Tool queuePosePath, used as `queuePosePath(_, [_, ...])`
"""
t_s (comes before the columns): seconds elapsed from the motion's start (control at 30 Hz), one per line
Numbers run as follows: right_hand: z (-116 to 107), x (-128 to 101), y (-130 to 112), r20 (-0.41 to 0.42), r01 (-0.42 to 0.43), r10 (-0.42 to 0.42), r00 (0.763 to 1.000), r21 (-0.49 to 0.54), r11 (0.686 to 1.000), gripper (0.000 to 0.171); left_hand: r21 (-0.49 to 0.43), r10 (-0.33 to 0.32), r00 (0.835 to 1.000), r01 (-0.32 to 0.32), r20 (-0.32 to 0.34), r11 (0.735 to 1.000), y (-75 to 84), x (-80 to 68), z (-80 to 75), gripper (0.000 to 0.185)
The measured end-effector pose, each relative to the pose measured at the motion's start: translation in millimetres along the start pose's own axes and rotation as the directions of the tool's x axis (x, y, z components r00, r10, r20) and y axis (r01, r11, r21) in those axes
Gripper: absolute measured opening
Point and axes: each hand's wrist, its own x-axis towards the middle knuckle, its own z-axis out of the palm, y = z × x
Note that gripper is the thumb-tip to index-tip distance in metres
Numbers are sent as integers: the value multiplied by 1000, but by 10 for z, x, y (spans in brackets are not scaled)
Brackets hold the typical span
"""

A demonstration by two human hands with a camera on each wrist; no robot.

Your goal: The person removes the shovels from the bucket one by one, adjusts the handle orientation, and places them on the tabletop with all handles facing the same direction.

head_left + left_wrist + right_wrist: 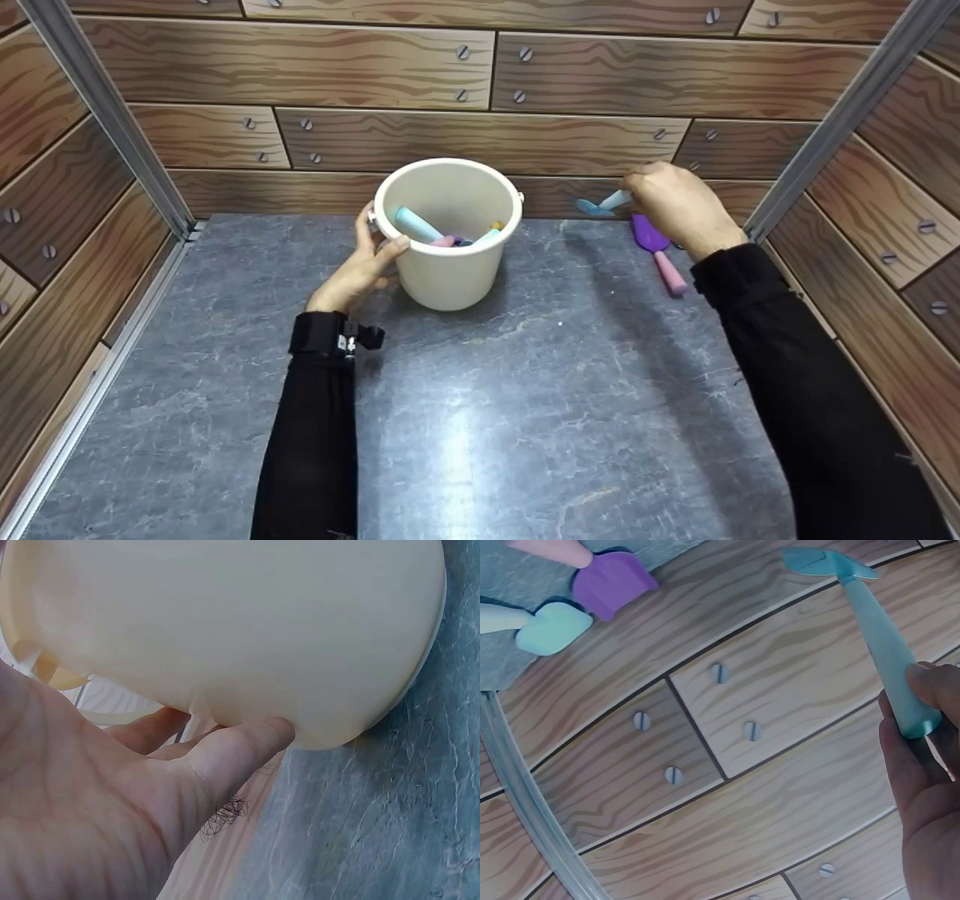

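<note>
A cream plastic bucket (448, 279) stands at the back of the grey floor. My left hand (356, 270) rests on its left side, thumb at the rim and fingers spread along the outer wall; the left wrist view has the thumb and fingertips against the bucket (247, 622). Inside lie a light blue handle (417, 225), a pink piece (444, 241) and other bits, partly hidden by the rim. At the right, my right hand (679, 202) pinches the handle end of a light blue toy hoe (881, 645), held up off the floor with its head pointing left.
Below the right hand lies a purple toy shovel (650, 234) with a pink handle. Beside it is a mint-green toy shovel (553, 628) with a pale handle, mostly hidden in the head view. Wood-patterned walls (390, 139) with metal corner posts (832, 112) enclose the back and sides.
</note>
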Motion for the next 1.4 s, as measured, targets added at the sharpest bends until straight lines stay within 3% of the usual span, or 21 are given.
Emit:
queuePosePath(0.27, [119, -88, 84, 14, -11, 11, 1000, 6, 1000, 3, 5, -1, 1000, 1, 0, 1000, -5, 0, -2, 126])
queuePosePath(0.7, [257, -213, 196, 12, -10, 10, 1000, 4, 1000, 19, -4, 1, 1000, -1, -1, 1000, 1, -6, 0, 125])
queuePosePath(1.03, [394, -308, 253, 84, -41, 40, 996, 7, 999, 21, 4, -4, 1000, 4, 9, 1000, -7, -11, -2, 116])
queuePosePath(1.4, [479, -385, 275, 109, -67, 68, 992, -13, 998, 19, -9, -9, 1000, 9, -5, 1000, 12, -14, 10, 114])
